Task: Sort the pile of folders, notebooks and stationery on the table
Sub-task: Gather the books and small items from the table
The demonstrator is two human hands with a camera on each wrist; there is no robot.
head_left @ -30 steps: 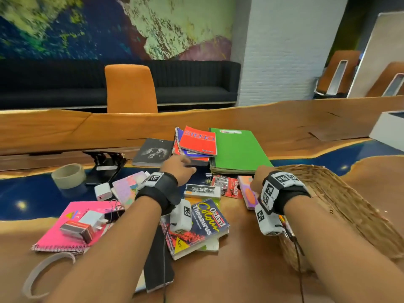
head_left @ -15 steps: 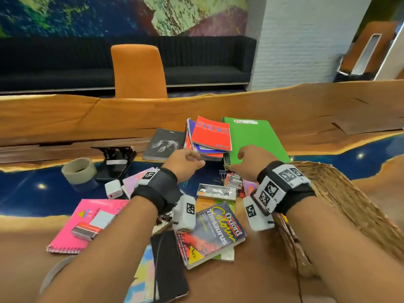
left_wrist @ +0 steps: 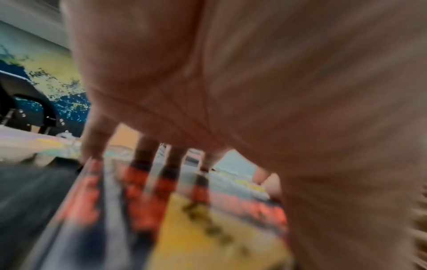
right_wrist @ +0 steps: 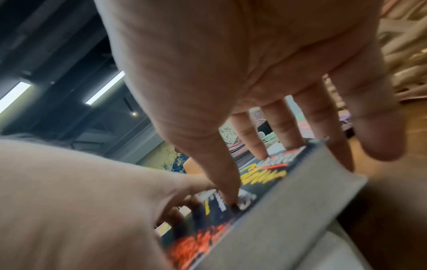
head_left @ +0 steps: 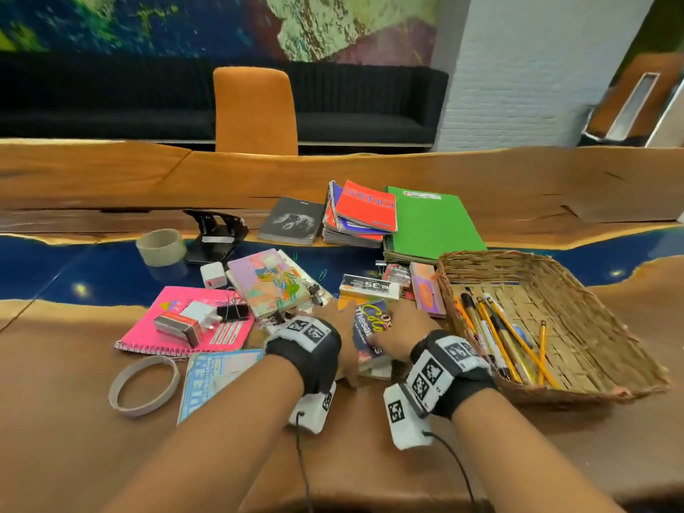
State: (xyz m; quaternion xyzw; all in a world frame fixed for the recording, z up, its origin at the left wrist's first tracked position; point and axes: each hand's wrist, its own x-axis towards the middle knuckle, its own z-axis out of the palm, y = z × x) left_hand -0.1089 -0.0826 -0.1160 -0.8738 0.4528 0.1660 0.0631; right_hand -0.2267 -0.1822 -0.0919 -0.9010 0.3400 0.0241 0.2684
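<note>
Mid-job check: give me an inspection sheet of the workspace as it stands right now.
Surface: wooden table with a blue resin strip.
Job's things: thesaurus under both hands; green folder, red notebook stack and black book at the back; pink notebook on the left.
Clutter: tape roll, hole punch, binder clip; pencils in the wicker basket.
Grippers: left hand and right hand on the thesaurus.
Cables: wrist camera leads.
Surroundings: orange chair, dark sofa.
</note>
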